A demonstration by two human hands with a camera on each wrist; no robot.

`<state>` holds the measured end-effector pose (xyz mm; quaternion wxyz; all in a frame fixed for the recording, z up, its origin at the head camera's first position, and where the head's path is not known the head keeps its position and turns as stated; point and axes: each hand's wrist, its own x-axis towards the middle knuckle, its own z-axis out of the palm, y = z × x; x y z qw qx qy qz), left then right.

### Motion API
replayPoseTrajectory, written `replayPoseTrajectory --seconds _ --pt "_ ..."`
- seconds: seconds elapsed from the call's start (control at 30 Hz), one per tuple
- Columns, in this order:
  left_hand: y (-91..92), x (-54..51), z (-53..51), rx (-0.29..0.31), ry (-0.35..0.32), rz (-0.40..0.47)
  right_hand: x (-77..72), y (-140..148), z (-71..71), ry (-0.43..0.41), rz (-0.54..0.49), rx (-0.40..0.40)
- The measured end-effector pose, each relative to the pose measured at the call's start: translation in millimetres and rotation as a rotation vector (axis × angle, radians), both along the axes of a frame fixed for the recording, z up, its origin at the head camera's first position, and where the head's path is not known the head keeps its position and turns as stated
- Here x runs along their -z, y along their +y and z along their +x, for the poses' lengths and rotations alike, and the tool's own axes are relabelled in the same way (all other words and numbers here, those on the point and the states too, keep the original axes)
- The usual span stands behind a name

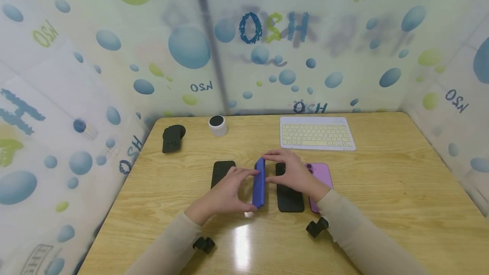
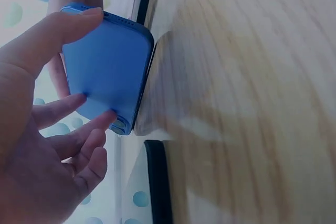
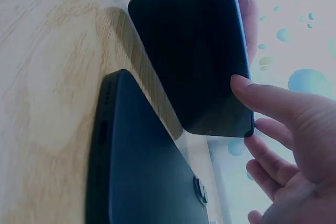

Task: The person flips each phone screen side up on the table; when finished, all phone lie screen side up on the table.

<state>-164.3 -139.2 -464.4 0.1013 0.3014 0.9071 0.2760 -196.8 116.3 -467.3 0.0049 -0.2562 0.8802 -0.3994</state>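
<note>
The fingers [image 2: 60, 111] of the left hand [image 1: 228, 191] rest their tips on the back of the blue phone [image 1: 259, 183], near its lenses, while the thumb takes its near end, so this hand grasps it. The right hand [image 1: 293, 173] grasps it too, thumb on the dark screen and fingertips at the far end.

The phone is tipped up on its side, its long axis running away from the person, lens end farthest. Its back faces the left hand, its screen the right; both hands touch it, so neither is nearer. Its lower long edge lies close above or on the worktop [image 1: 382, 198]; which, I cannot tell. It is between the left black phone [image 1: 222, 171], partly behind the left hand, and the right black phone [image 1: 290, 200], under the right forearm's side. The purple phone [image 1: 322, 175] lies beyond that one.

Farther back are the keyboard [image 1: 317, 133], a white cylinder [image 1: 217, 127] and a black gadget [image 1: 172, 140].

No brand is legible on any phone, and the key legends are too small to read. The backdrop [image 1: 237, 71] carries "H2O" in mirrored letters, large and small, and a mirrored "N2O".
</note>
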Motion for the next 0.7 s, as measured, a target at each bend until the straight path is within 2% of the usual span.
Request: replayPoseTrajectory --seconds 0.17,0.4,0.7 --pt "-0.2 -2.5 0.8 0.015 -0.036 0.081 -1.9 -2.8 2.0 0.010 -0.016 -0.007" --pt "-4.5 -9.5 -0.2 0.040 -0.026 0.131 -0.6 -8.9 3.5 0.025 -0.035 -0.006" --pt "-14.6 -13.5 -1.8 0.051 0.017 0.113 1.8 -19.0 2.5 0.052 -0.035 0.004"
